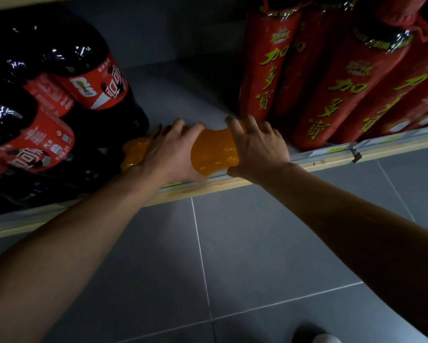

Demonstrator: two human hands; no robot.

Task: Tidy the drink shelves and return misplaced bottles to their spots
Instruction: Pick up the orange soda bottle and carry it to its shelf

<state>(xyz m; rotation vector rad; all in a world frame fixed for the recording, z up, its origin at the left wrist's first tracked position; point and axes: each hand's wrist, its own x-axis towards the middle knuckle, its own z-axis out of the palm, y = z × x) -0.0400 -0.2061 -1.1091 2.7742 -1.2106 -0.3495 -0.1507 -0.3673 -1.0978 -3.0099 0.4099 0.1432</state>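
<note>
An orange drink bottle (214,151) lies on its side near the front edge of the grey shelf (180,95), in the gap between two groups of bottles. My left hand (168,154) is closed over its left part. My right hand (257,147) grips its right end. The bottle's middle shows between my hands, and a bit of orange sticks out left of my left hand. Its cap and label are hidden.
Large dark cola bottles with red labels (91,80) stand at the left. Red-wrapped bottles with yellow characters (336,90) stand at the right. The shelf has a wooden front lip (331,159). Grey floor tiles (232,256) lie below, with a shoe tip (324,337) at the bottom.
</note>
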